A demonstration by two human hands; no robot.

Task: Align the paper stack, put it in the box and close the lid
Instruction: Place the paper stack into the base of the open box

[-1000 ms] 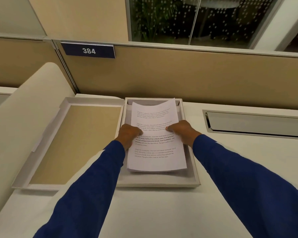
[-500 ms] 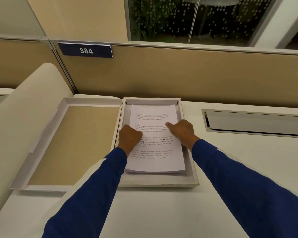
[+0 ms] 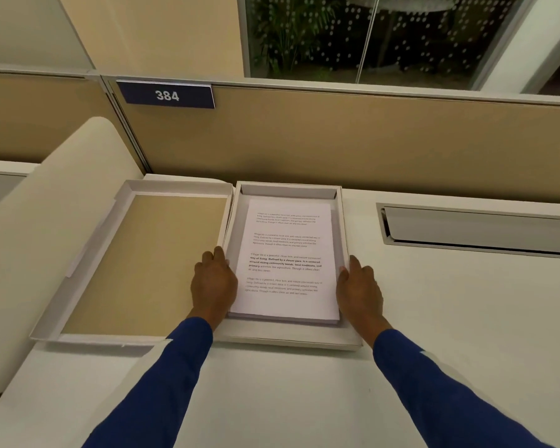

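A stack of printed white paper [image 3: 286, 260] lies flat inside the shallow white box [image 3: 288, 339] on the desk. The box's lid [image 3: 143, 263], tan inside with white walls, lies open and face up to the left, touching the box. My left hand [image 3: 213, 284] rests at the box's left wall beside the stack, fingers loosely extended. My right hand [image 3: 359, 287] rests at the box's right wall, fingers extended along it. Neither hand holds the paper.
A tan cubicle partition [image 3: 337, 140] with a sign reading 384 [image 3: 167, 95] stands right behind the box. A recessed metal cable tray [image 3: 476, 229] is set in the desk at the right. A cream curved chair back [image 3: 36, 227] is at the left.
Both hands let go of the paper stack and moved outward to the box's side walls. The stack, earlier bowed and held, now lies flat in the box.
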